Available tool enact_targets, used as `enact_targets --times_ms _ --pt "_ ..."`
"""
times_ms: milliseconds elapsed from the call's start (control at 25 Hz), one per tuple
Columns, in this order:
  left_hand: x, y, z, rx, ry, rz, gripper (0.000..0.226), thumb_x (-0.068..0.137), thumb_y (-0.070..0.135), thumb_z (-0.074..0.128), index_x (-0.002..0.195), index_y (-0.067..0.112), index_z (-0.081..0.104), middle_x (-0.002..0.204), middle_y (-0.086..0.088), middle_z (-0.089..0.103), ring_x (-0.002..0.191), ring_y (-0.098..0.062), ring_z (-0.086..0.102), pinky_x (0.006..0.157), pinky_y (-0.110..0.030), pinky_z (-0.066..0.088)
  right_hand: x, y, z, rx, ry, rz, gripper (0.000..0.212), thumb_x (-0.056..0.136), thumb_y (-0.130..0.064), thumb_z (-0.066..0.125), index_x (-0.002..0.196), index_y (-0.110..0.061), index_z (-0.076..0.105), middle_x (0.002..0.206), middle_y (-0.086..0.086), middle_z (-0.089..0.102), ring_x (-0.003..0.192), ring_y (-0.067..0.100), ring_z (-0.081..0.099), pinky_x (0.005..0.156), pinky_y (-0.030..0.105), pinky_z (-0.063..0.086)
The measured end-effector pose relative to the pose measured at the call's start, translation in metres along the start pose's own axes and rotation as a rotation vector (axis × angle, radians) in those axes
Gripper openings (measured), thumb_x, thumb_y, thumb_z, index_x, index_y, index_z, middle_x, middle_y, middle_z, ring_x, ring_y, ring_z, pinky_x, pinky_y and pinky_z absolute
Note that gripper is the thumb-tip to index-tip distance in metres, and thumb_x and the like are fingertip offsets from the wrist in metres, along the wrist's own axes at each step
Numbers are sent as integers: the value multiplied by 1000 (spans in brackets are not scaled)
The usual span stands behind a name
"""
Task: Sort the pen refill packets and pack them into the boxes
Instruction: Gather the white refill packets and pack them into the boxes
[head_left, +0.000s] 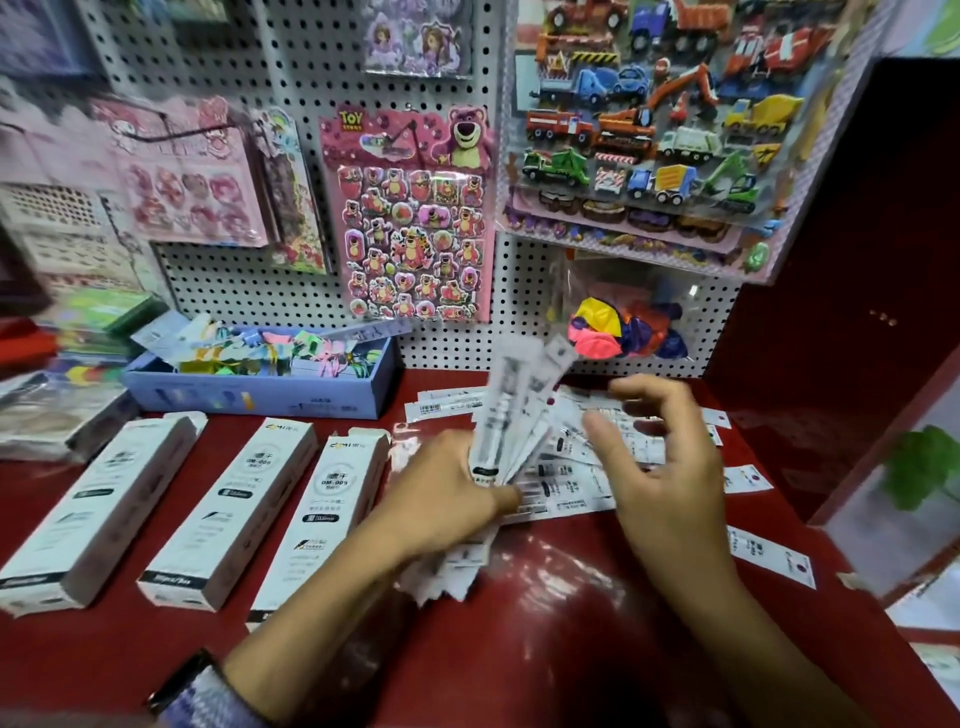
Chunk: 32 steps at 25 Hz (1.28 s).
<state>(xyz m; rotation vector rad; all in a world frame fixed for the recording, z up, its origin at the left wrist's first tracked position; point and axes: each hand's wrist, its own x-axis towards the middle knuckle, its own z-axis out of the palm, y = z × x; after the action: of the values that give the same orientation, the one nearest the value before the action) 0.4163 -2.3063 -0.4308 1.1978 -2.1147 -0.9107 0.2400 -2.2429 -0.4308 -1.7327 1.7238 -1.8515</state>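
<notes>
Left hand (447, 499) gripping fanned bunch of refill packets (511, 415), held upright above red desk (519, 623). Right hand (670, 467) hovering just beside, fingers loosely curled, holding nothing. More loose packets (623, 441) scattered beneath. Three white boxes (234, 512) lying left.

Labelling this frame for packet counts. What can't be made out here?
- Head view: packets in left hand: fanned bunch motion-blurred, count and print unreadable.
- Loose packets on the table: partly hidden behind right hand.
- Third white box: near end covered by the left forearm.
- Box contents: not visible.
</notes>
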Motion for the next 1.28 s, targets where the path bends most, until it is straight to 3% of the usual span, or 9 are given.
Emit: enact_targets --times_ms 120,320,480,600,720,840,960,1080,1280 --pt "-1 12 0 -538 15 -8 25 76 5 80 96 15 70 90 1 77 85 -11 72 77 -26 56 6 -5 -3 468 -115 427 25 89 -34 68 110 -24 60 103 -3 69 90 13 66 73 21 53" --pt "1 6 20 -585 49 79 47 66 -3 80 103 22 66 92 5 76 87 -10 71 72 -23 54 -9 -14 8 578 -563 501 33 78 -13 69 111 -14 65 102 2 76 95 15 72 75 23 55" --pt "-1 2 33 -652 127 88 63 63 9 75 119 29 53 107 1 73 99 -19 70 85 -37 56 -11 -14 12 510 -636 513 39 92 4 57 121 -23 59 109 -3 74 96 11 72 74 22 56" --pt "0 7 31 -660 216 144 50 79 -10 65 122 13 55 103 -5 73 93 -18 71 81 -30 56 -6 -16 15 532 -607 409 52 91 -4 55 131 -37 50 131 -12 62 118 -1 59 90 16 49" --pt "6 10 23 -782 293 63 26 86 -9 61 99 13 67 80 -8 71 71 -18 68 64 -29 55 -6 -2 16 339 -729 461 57 88 -11 62 130 -45 46 129 -9 60 105 -2 63 88 23 52" --pt "9 10 11 -938 332 15 26 78 -1 74 67 22 68 60 -1 63 51 -15 59 52 -26 51 -19 7 21 151 -968 510 53 87 -28 60 137 -34 42 110 -8 72 96 10 70 92 41 55" --pt "1 13 15 -948 244 0 25 67 3 78 80 19 65 65 3 66 60 -12 63 57 -23 52 -34 4 34 43 -972 364 30 89 -39 50 115 -26 57 100 -2 73 94 16 69 90 46 52" --pt "-1 13 26 -780 223 4 32 76 -7 75 98 15 63 80 4 75 75 -9 69 68 -22 55 -38 5 42 -109 -858 226 26 80 -41 51 95 -23 61 94 -2 71 91 15 66 85 44 52" --pt "1 11 25 -795 426 -39 24 76 3 78 95 6 63 73 3 73 66 -8 69 59 -21 53 -39 2 50 289 -763 447 21 79 -21 63 100 -22 64 95 9 74 94 29 70 89 52 54"
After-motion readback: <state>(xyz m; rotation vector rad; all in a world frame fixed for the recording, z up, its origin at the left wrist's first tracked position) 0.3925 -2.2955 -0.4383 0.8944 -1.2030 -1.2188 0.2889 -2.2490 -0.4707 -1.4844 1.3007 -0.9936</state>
